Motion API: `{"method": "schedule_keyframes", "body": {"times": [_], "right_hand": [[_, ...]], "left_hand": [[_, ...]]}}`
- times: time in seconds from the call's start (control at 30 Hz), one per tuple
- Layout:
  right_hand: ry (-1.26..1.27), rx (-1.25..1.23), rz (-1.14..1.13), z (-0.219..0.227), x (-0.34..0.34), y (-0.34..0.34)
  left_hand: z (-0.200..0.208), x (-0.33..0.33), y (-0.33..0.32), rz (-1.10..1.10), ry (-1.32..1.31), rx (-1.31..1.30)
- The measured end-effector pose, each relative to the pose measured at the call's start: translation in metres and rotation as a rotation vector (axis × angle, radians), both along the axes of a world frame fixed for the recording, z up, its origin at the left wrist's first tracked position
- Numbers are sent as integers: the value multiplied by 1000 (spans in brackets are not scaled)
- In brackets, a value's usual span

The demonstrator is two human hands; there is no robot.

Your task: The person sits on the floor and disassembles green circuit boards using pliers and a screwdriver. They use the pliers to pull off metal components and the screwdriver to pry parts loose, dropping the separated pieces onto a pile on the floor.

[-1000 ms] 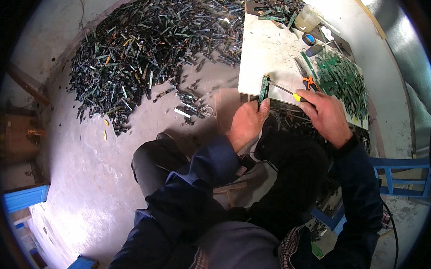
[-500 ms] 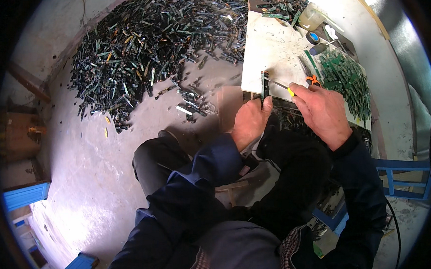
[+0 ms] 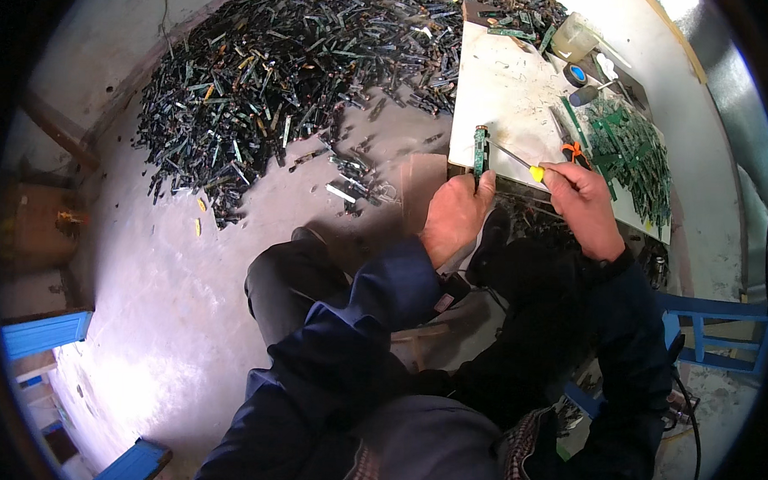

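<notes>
My left hand [image 3: 454,215] is closed round the lower end of a narrow black strip with a green circuit board face [image 3: 480,149], held upright at the near left edge of the white board [image 3: 499,83]. In my right hand [image 3: 585,210] is a thin screwdriver [image 3: 536,172] with a yellow collar, its shaft slanting up and left. Its tip lies close beside the strip's upper part; whether they touch I cannot tell. Pliers with orange handles [image 3: 576,154] lie just beyond my right hand. Beside them is a heap of green circuit board strips [image 3: 636,156].
A large pile of dark strips [image 3: 263,75] covers the floor at the far left. At the board's far right stand a cloudy plastic cup [image 3: 574,38], a blue-centred tape roll [image 3: 575,75] and a dark-handled tool [image 3: 584,95]. A blue frame [image 3: 719,336] stands at right.
The strip has turned so its green face shows more. My right hand has drawn back slightly to the right with the screwdriver. The whole view has shifted a little.
</notes>
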State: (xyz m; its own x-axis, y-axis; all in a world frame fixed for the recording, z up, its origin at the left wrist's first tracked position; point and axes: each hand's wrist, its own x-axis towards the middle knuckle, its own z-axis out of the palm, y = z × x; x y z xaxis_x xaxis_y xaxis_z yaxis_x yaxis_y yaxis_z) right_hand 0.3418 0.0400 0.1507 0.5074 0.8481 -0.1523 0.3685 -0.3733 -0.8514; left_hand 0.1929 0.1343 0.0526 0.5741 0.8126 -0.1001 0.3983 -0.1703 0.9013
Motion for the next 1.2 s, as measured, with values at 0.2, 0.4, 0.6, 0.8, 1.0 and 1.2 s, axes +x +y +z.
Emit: {"method": "schedule_keyframes", "body": {"times": [0.2, 0.4, 0.6, 0.8, 1.0, 1.2], "right_hand": [[-793, -7, 357, 27, -2, 2], [-703, -90, 321, 55, 2, -13], [-797, -181, 415, 74, -4, 4], [-707, -109, 374, 56, 0, 9], [-509, -65, 295, 48, 4, 10], [-510, -143, 325, 60, 8, 6]], "left_hand": [[3, -12, 5, -70, -1, -52], [3, -11, 2, -420, -59, -151], [-3, -4, -6, -350, -117, -384], [6, -4, 6, -314, -337, -850], [12, -8, 3, -287, -471, -986], [6, -4, 2, -416, -462, -1140]]}}
